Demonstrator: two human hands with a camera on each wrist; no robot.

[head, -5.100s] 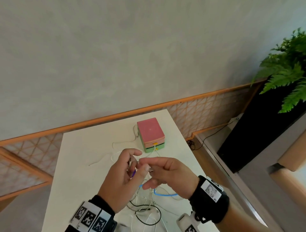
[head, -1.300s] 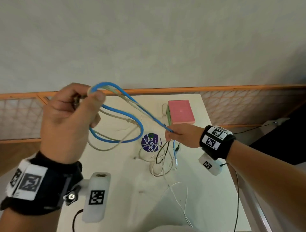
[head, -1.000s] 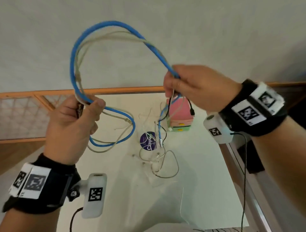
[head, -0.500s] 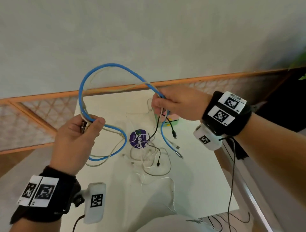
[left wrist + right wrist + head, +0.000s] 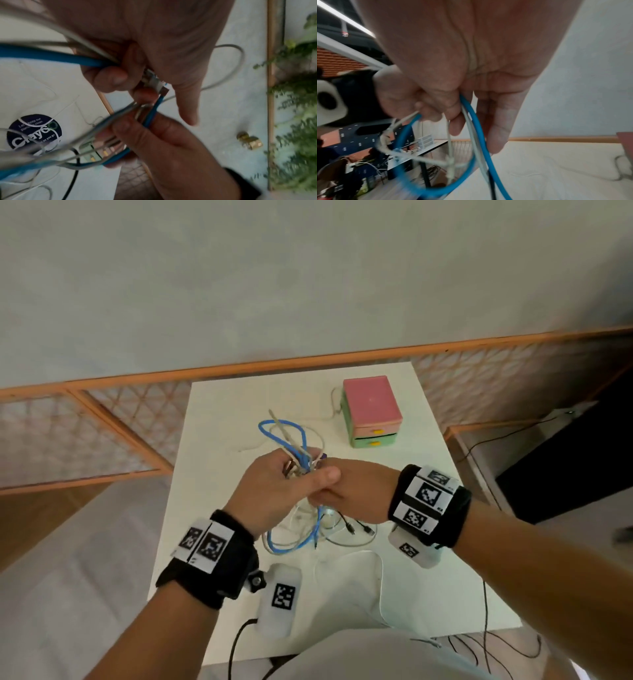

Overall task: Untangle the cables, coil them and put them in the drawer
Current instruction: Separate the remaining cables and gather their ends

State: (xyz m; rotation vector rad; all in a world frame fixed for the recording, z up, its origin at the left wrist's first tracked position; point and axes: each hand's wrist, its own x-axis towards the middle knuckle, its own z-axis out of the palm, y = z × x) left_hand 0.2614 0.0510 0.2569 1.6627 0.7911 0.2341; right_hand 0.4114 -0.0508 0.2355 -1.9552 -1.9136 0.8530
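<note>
Above the white bench [image 5: 219, 577], the left hand [image 5: 274, 494] and right hand [image 5: 356, 494] meet, fingers [image 5: 109, 78] clamped on the light, springy blue round cable [image 5: 294, 440] and limp grey cables [image 5: 56, 32]. Gripping near the stiff plugs seems best. The pink-and-green plastic drawer box [image 5: 371, 409] sits shut beyond.

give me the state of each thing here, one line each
blue cable: looped, held in both hands
grey cable: bundled with the blue one
left hand: grips the cables
right hand: grips the cables
pink and green drawer box: both drawers closed
thin black cable: loose on table
</note>
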